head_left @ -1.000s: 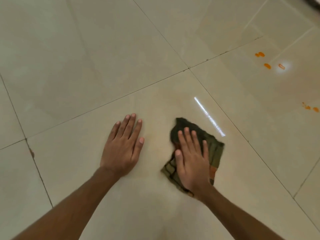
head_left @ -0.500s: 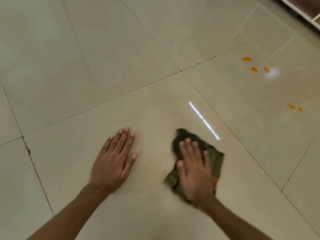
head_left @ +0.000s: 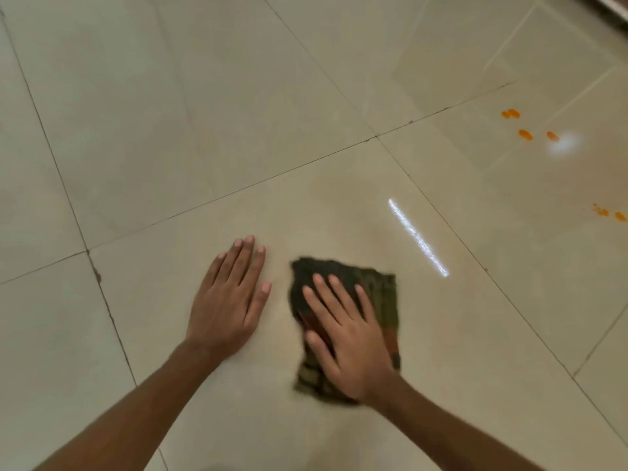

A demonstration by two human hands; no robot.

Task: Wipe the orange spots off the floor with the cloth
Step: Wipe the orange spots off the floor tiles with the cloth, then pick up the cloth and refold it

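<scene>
The right hand (head_left: 350, 338) presses flat, fingers spread, on the dark cloth (head_left: 377, 294); the orange spots (head_left: 525, 134) lie far right on the floor (head_left: 170, 113), nearer it than the flat, empty left hand (head_left: 226, 300).

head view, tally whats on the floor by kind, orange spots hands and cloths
orange spots: 5, three in the far group and two near the right edge
hands: 2, left hand flat on the floor, right hand pressing the cloth
cloths: 1, dark cloth
total: 8
</scene>
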